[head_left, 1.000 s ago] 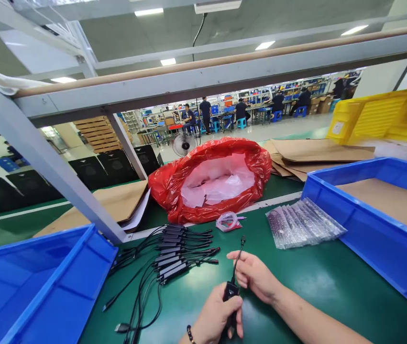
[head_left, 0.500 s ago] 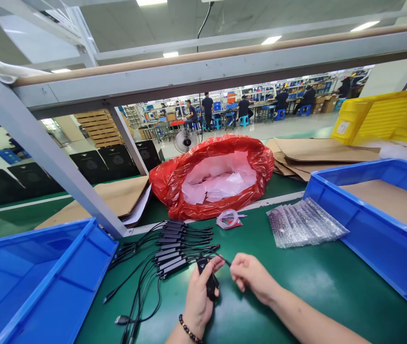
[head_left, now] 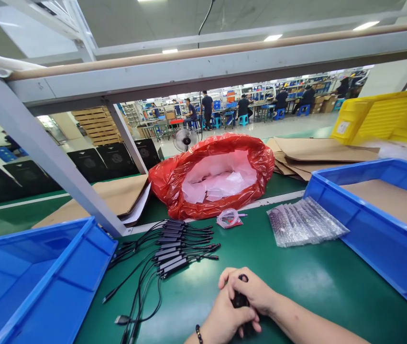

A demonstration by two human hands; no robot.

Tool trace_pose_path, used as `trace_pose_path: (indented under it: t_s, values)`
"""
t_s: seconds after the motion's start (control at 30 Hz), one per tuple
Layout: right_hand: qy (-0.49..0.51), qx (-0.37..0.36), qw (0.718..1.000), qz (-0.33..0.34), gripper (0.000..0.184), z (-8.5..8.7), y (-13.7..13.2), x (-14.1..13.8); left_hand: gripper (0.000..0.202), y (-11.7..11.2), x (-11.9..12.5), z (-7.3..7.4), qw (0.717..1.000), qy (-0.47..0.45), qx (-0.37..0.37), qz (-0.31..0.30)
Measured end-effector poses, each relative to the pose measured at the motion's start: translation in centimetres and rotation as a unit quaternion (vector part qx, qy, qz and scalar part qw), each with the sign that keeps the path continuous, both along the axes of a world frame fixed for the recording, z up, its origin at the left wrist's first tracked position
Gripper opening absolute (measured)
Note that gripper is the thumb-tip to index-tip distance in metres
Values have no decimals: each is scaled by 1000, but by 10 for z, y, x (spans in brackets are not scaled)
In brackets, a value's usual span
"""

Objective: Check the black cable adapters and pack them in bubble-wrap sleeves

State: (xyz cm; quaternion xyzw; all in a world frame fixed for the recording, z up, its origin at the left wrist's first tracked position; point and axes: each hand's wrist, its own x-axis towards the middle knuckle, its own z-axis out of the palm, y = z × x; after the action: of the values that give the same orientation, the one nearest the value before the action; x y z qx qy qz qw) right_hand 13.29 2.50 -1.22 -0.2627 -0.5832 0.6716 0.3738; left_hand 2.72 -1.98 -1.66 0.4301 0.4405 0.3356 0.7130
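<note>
My left hand (head_left: 223,313), with a beaded bracelet at the wrist, is closed around a black adapter cable (head_left: 239,300), mostly hidden between the palms. My right hand (head_left: 253,289) presses against it from the other side, fingers curled over the cable, where a small black loop sticks up near the thumb. To the left of both hands, several black adapter cables (head_left: 172,258) with slim box-shaped bodies lie side by side on the green table (head_left: 189,298), their leads trailing left and toward me.
Blue bins stand at left (head_left: 54,277) and right (head_left: 368,229). A red bag (head_left: 221,210) holding clear plastic pieces sits at the back, a small clear coil (head_left: 228,218) before it. Bubble-wrap pouches (head_left: 303,223) lie beside the right bin. A metal post (head_left: 56,138) rises at left.
My hands have come together, lower and further right. The cable end my right hand held out is now gathered in with the body between both palms.
</note>
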Motion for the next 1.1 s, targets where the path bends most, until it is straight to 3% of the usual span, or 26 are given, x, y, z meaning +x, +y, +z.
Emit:
trace_pose_path:
  t_s: [0.17, 0.27, 0.33, 0.4, 0.43, 0.6, 0.7, 0.8, 0.9, 1.0, 1.1]
  values:
    - [33, 33, 997, -56, 54, 2, 5, 6, 21, 2, -2, 1, 996, -26, -65, -47]
    - [18, 53, 998, -34, 54, 4, 9, 9, 22, 4, -2, -2, 997, -39, -62, -27]
    - [-48, 111, 990, -65, 58, 11, 22, 8, 24, 7, -4, -5, 998, -40, -57, 5]
    - [-201, 213, 946, -139, 59, 23, 50, 7, 27, 10, -7, -7, 997, -35, -52, 41]
    - [-330, 284, 883, -176, 57, 31, 70, 6, 28, 12, -8, -8, 997, -32, -48, 53]
    - [-490, 318, 764, -275, 33, 53, 183, 2, 33, 19, -14, -13, 998, -27, -41, 47]
    - [-575, 311, 699, -291, 44, 47, 230, -1, 36, 21, -14, -16, 998, -30, -50, 27]
    - [-636, 306, 646, -291, 52, 37, 254, -2, 37, 22, -12, -18, 997, -26, -63, 24]
    - [-676, 301, 609, -286, 40, 32, 266, 0, 36, 23, -11, -20, 997, -18, -74, 33]
    - [-694, 312, 584, -282, 28, 33, 270, 5, 37, 23, -11, -20, 996, -18, -76, 41]
    - [-697, 331, 572, -278, 32, 34, 268, 10, 38, 24, -9, -20, 996, -11, -80, 35]
